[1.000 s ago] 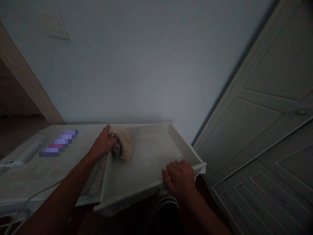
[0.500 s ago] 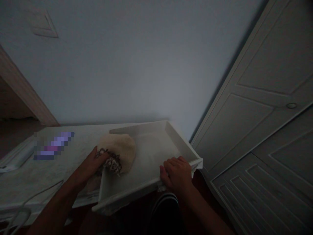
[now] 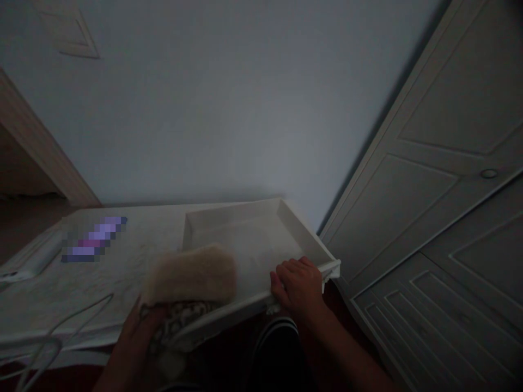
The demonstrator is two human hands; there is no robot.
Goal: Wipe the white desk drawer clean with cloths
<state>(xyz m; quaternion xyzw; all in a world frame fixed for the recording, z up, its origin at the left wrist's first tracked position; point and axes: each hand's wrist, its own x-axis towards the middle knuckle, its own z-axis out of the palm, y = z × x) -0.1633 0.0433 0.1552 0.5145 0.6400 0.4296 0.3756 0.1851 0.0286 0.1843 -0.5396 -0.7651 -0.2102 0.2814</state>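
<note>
A shallow white drawer (image 3: 298, 234) rests tilted on a white tabletop (image 3: 134, 245), its near edge hanging past the table. My right hand (image 3: 297, 286) grips the drawer's front right edge, fingers curled over the rim. My left hand (image 3: 141, 332) holds a cream fluffy cloth with a dark patterned trim (image 3: 192, 280) at the drawer's near left corner, over its front rim. The fingers are partly hidden under the cloth.
A pale wall stands behind the table. A panelled white door (image 3: 441, 207) with a round knob (image 3: 488, 173) stands to the right. A white cable (image 3: 61, 332) loops at the table's left front. A blurred purple patch (image 3: 93, 239) lies on the tabletop.
My left hand has drawn the cloth from the drawer's far left corner down to its near left corner. My right hand has kept its grip on the front edge.
</note>
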